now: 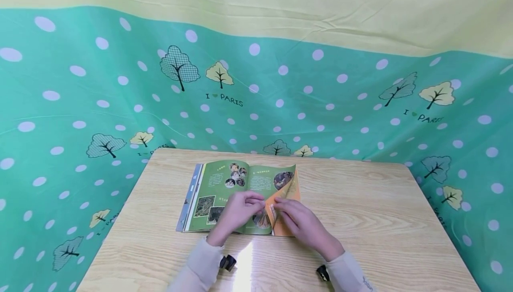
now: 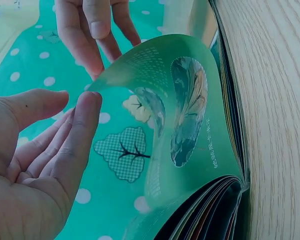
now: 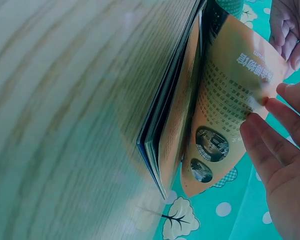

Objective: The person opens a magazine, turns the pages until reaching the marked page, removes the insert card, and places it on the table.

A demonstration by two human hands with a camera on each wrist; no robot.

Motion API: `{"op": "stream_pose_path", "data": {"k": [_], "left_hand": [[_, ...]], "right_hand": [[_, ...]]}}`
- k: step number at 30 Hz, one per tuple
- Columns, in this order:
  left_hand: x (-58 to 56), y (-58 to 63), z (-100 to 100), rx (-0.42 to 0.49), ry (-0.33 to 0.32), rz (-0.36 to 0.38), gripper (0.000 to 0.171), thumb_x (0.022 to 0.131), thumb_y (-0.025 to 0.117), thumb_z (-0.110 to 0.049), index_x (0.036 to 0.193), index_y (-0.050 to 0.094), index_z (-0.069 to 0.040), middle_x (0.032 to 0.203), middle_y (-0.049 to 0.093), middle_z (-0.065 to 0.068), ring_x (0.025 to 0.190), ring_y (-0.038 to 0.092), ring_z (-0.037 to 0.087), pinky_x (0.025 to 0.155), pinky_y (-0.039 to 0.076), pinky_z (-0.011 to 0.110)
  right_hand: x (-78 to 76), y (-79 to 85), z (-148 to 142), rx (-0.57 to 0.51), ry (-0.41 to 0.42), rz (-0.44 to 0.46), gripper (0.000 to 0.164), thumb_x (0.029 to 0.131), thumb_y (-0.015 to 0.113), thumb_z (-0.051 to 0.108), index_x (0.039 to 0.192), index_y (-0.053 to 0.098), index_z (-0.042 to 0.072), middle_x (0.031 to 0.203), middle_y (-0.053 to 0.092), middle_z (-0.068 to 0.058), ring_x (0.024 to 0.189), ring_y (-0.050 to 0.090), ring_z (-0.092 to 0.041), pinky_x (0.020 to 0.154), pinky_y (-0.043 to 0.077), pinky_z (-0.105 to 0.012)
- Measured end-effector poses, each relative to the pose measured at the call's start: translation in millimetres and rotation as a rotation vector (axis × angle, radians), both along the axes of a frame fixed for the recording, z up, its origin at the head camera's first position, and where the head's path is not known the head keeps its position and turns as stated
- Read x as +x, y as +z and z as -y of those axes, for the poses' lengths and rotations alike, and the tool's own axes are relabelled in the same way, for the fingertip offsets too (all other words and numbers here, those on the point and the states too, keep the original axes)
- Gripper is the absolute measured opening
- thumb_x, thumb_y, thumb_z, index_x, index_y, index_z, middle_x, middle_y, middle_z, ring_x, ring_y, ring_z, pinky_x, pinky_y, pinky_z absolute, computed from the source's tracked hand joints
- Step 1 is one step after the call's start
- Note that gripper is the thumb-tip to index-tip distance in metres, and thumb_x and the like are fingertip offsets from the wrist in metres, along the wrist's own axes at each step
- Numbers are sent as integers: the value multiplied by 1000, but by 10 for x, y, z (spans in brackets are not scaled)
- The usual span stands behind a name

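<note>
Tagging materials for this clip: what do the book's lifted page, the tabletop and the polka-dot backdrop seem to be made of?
Lifted page: thin printed paper, smooth, perhaps coated; it bends in a curl.
Tabletop: wood or wood-look laminate, glossy; grain lines and a bright reflection show.
Polka-dot backdrop: probably printed fabric, mostly matte; it hangs in soft creases.

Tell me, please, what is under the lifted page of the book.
Under the lifted page, part of an orange page shows; the rest is covered by that page and the right hand.
</note>
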State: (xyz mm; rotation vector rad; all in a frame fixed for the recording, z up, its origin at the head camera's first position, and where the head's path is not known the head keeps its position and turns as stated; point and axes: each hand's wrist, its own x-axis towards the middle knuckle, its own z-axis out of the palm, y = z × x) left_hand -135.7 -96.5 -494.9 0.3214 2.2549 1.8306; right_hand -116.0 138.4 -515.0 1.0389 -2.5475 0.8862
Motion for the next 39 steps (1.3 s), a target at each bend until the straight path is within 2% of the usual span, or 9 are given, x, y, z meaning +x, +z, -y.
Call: {"op": "stream_pose_path", "data": {"k": [8, 13, 18, 22, 25, 31, 34, 39], "left_hand": [[7, -4, 5, -9, 35, 18, 24, 92, 69, -5, 112, 68, 7, 90, 74, 7, 81, 72, 31, 75, 62, 44], [23, -12, 114, -39, 91, 9, 24, 91, 70, -5, 112, 69, 6, 90, 74, 6, 80, 72, 29, 73, 62, 41], [56, -22, 341, -10, 196, 9, 21, 88, 71, 0, 108, 70, 7, 88, 74, 11, 78, 72, 32, 69, 62, 31], [114, -51, 594, 71, 304, 36, 20, 86, 71, 7, 106, 70, 9, 88, 73, 16, 79, 72, 34, 69, 62, 30], [175, -67, 807, 94, 382, 56, 21, 86, 72, 6, 107, 70, 9, 90, 73, 17, 80, 72, 33, 71, 62, 30], [340, -84, 1178, 69, 511, 77, 21, 89, 72, 3, 108, 70, 8, 94, 73, 20, 81, 73, 29, 74, 62, 31], [426, -101, 1304, 59, 548, 101, 22, 90, 71, 2, 111, 69, 9, 95, 73, 20, 82, 73, 26, 76, 61, 31], [532, -153, 1436, -16, 582, 152, 24, 91, 72, -4, 113, 69, 6, 96, 74, 17, 82, 74, 22, 76, 61, 30]], "right_hand": [[10, 6, 5, -4, 7, 6, 33, 94, 68, 2, 126, 67, 9, 136, 61, -6, 126, 56, -20, 105, 47, -38], [21, 16, -3, 1, 3, 34, 33, 95, 67, 6, 129, 66, 10, 136, 61, -6, 126, 56, -21, 104, 48, -41], [43, 8, -49, 45, -32, 80, 35, 96, 68, 12, 130, 64, 10, 135, 61, -7, 126, 56, -21, 103, 49, -40], [65, -7, -98, 130, -64, 176, 41, 95, 70, 20, 134, 61, 10, 139, 58, -9, 129, 53, -24, 107, 45, -44], [80, -25, -126, 205, -74, 252, 50, 94, 71, 26, 139, 57, 9, 143, 53, -13, 132, 49, -30, 110, 41, -50], [91, -68, -167, 309, -53, 317, 65, 88, 77, 29, 143, 52, 6, 147, 46, -22, 134, 44, -40, 111, 37, -55], [92, -81, -181, 333, -45, 336, 68, 85, 80, 31, 143, 52, 7, 148, 44, -22, 135, 42, -41, 111, 37, -57], [87, -96, -191, 355, -30, 323, 69, 84, 81, 33, 142, 53, 9, 148, 44, -21, 135, 41, -41, 110, 37, -58]]}}
